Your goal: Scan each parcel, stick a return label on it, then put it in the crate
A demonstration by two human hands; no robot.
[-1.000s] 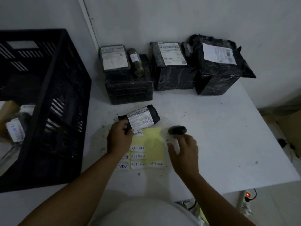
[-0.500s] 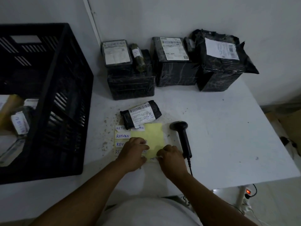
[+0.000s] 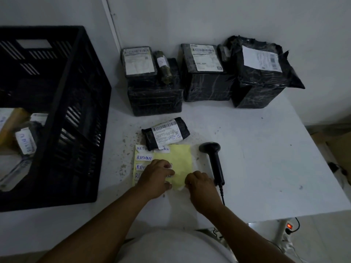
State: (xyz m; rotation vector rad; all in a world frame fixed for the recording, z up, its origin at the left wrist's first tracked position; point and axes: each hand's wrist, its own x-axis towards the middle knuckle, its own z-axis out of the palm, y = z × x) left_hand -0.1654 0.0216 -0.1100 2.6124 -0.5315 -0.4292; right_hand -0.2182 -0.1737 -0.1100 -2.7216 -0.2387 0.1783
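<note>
A small black parcel [image 3: 165,133] with a white barcode label lies on the white table [image 3: 256,158], overlapping the top edge of a yellow label sheet [image 3: 178,158] with white RETURN stickers. My left hand [image 3: 156,178] rests on the sheet's lower left, fingers curled down on it. At the sheet's lower right corner my right hand [image 3: 199,184] pinches a white sticker edge. The black barcode scanner [image 3: 214,162] lies on the table just right of the sheet. The black crate [image 3: 57,111] stands at the left with several labelled parcels inside.
Along the back wall stand several black wrapped parcels [image 3: 205,73] with shipping labels, one small olive roll [image 3: 164,68] on top of the left stack. The scanner's cable runs off the front edge. A power strip [image 3: 287,227] with a red light sits below the table's right side.
My left hand let go of the small parcel and moved down onto the label sheet. My right hand left the scanner lying on the table and came to the sheet's lower corner.
</note>
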